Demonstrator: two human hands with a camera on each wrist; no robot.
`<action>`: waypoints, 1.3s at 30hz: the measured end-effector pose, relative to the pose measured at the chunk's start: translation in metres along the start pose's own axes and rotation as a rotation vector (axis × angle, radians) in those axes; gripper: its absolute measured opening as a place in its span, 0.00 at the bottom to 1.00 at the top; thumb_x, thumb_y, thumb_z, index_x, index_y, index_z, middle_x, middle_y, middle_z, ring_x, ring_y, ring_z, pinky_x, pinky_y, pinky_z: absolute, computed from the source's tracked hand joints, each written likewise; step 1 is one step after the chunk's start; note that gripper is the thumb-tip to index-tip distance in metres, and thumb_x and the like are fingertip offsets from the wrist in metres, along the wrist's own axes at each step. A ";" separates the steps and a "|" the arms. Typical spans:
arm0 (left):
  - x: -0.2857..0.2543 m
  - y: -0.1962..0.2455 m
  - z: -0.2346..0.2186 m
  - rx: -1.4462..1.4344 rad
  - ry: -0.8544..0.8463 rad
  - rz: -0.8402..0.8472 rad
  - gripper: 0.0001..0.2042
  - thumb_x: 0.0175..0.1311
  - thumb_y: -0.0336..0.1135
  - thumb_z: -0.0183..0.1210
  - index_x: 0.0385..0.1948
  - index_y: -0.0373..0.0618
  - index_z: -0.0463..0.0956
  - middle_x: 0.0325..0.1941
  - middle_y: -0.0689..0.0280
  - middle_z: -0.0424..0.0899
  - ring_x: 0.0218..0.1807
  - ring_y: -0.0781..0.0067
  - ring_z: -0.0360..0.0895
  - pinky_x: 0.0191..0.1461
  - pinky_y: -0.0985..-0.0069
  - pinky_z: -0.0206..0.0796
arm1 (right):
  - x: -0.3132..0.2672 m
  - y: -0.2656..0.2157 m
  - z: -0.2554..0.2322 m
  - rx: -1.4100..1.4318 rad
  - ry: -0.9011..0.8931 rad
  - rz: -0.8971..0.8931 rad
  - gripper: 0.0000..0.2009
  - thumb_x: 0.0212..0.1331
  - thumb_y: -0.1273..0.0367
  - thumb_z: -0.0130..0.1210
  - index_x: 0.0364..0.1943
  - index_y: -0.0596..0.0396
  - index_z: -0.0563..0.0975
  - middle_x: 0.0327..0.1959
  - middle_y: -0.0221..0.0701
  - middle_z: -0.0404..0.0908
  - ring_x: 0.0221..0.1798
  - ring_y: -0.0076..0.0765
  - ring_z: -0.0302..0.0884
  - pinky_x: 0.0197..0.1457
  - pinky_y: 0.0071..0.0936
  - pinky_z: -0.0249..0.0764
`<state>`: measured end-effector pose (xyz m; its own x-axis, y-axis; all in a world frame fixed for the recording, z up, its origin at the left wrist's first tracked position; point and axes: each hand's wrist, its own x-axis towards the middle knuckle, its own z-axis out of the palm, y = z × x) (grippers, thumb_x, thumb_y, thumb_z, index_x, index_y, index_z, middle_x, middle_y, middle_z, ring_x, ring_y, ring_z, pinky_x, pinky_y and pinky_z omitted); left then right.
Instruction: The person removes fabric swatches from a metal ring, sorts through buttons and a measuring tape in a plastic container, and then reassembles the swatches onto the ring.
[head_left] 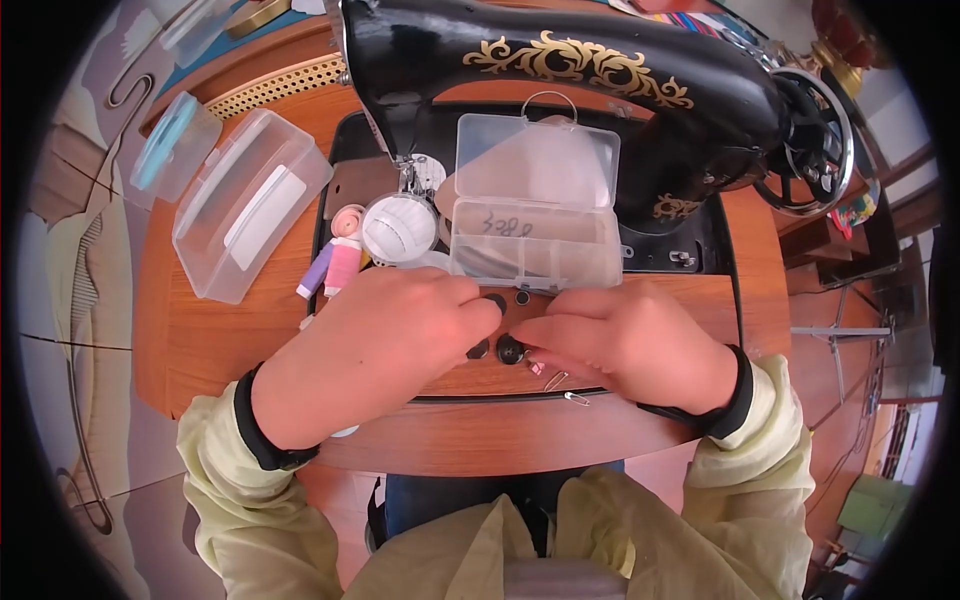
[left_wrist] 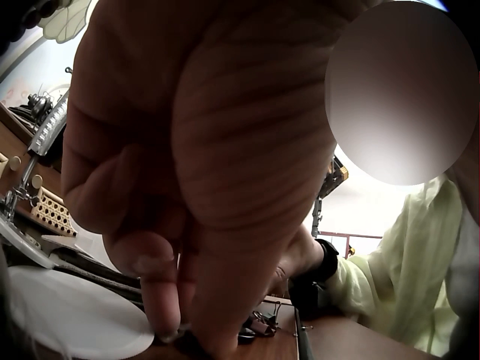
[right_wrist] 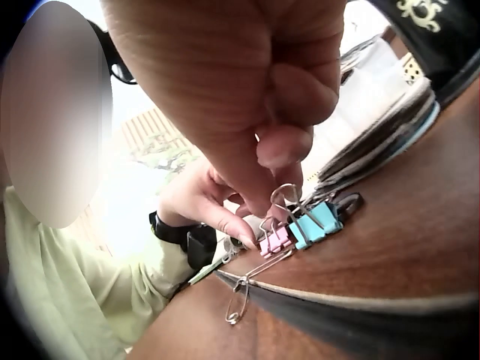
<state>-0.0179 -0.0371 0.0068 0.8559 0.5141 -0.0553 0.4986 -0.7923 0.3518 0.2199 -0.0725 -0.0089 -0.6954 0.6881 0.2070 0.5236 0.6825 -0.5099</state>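
Observation:
Both hands work close together over several dark round buttons on the wooden sewing-machine table. My left hand [head_left: 390, 325] bends its fingers down at the tabletop; in its wrist view, thumb and a fingertip close around a dark button. Opposite it, my right hand [head_left: 635, 335] has curled fingers, with fingertips right at a black button [head_left: 510, 349]; whether they grip it I cannot tell. A smaller dark button [head_left: 522, 298] lies between the hands, towards the box. Under the right hand sit a pink binder clip [right_wrist: 275, 241], a teal binder clip [right_wrist: 316, 223] and a safety pin [right_wrist: 238, 301].
An open divided plastic box [head_left: 610, 255] stands just behind the hands, before the black sewing machine [head_left: 600, 60]. Left of it are a round white container [head_left: 400, 228], a purple spool [head_left: 315, 272] and a pink spool [head_left: 343, 265]. A larger clear box [head_left: 255, 205] stands far left.

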 end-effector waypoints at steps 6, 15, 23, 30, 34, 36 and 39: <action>-0.001 -0.002 0.003 0.002 -0.006 0.020 0.09 0.51 0.32 0.62 0.33 0.47 0.73 0.30 0.65 0.73 0.37 0.62 0.77 0.38 0.65 0.68 | 0.008 -0.004 0.016 -0.206 0.003 -0.064 0.09 0.47 0.69 0.63 0.34 0.53 0.79 0.31 0.28 0.77 0.29 0.35 0.79 0.28 0.29 0.76; -0.001 -0.005 0.006 0.016 0.049 0.050 0.08 0.51 0.31 0.61 0.28 0.46 0.70 0.30 0.64 0.72 0.35 0.62 0.77 0.35 0.66 0.68 | 0.009 -0.009 0.018 -0.204 -0.022 -0.058 0.06 0.45 0.73 0.54 0.29 0.54 0.73 0.29 0.31 0.72 0.30 0.33 0.78 0.29 0.28 0.75; 0.001 -0.014 -0.006 -0.059 0.178 0.166 0.05 0.54 0.30 0.61 0.32 0.47 0.77 0.29 0.67 0.79 0.30 0.63 0.78 0.32 0.69 0.68 | 0.010 -0.008 0.016 -0.058 -0.048 0.007 0.10 0.48 0.70 0.62 0.34 0.52 0.75 0.32 0.29 0.75 0.33 0.39 0.77 0.31 0.34 0.74; 0.008 -0.027 -0.012 -0.296 0.449 0.066 0.07 0.57 0.28 0.62 0.36 0.45 0.82 0.32 0.64 0.84 0.33 0.63 0.80 0.37 0.71 0.70 | 0.016 -0.011 0.006 0.156 0.020 -0.003 0.11 0.49 0.75 0.61 0.38 0.54 0.75 0.31 0.33 0.78 0.34 0.43 0.79 0.34 0.33 0.76; 0.008 -0.033 -0.007 -0.295 0.411 0.019 0.09 0.56 0.27 0.61 0.39 0.44 0.82 0.36 0.62 0.85 0.37 0.63 0.81 0.38 0.71 0.71 | 0.022 -0.009 0.002 0.220 0.303 0.148 0.11 0.52 0.78 0.62 0.39 0.56 0.76 0.31 0.32 0.81 0.34 0.33 0.82 0.34 0.25 0.77; 0.010 -0.034 -0.005 -0.250 0.532 0.029 0.08 0.56 0.27 0.62 0.38 0.45 0.82 0.35 0.62 0.84 0.37 0.63 0.80 0.37 0.71 0.70 | 0.022 -0.005 0.001 0.377 0.383 0.297 0.09 0.55 0.79 0.61 0.39 0.57 0.75 0.32 0.31 0.81 0.34 0.26 0.82 0.34 0.20 0.76; 0.006 -0.028 -0.012 -0.223 0.456 -0.017 0.06 0.55 0.30 0.63 0.34 0.45 0.81 0.32 0.64 0.82 0.35 0.63 0.78 0.36 0.70 0.68 | 0.021 0.008 0.007 0.420 0.443 0.266 0.10 0.55 0.81 0.60 0.40 0.58 0.75 0.32 0.30 0.81 0.33 0.19 0.80 0.32 0.17 0.75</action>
<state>-0.0280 -0.0080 0.0080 0.6762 0.6572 0.3330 0.4284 -0.7185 0.5480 0.2054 -0.0546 -0.0144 -0.2541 0.9170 0.3074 0.3509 0.3836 -0.8542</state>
